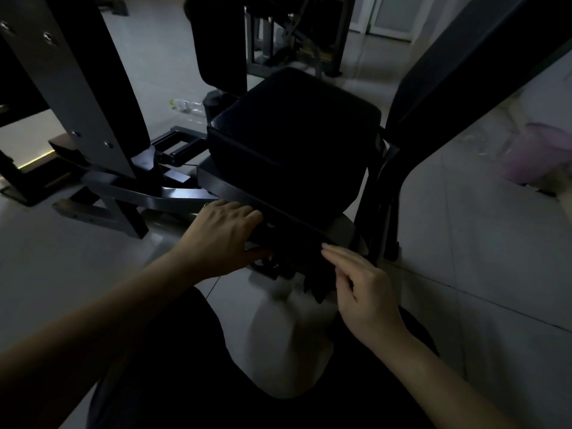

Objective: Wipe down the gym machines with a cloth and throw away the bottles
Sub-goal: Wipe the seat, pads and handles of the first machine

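Wiping stage on the machine (464, 88), judging by pose; wiped parts impossible to tell in the dim light. Seat (291, 131) straight ahead, bar (247, 193) under its front. Left hand (223, 233) curled round the bar's edge, thumb beneath. Right hand (362, 286) half-curled beside the dark cloth (312, 283) hanging under the bar (grip on it unclear). Bottles (187, 108) lying on the floor (464, 243) beyond the seat, not yet thrown away.

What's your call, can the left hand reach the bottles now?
Probably not: the bottles lie on the floor beyond the frame, well past the left hand, which grips the seat base.
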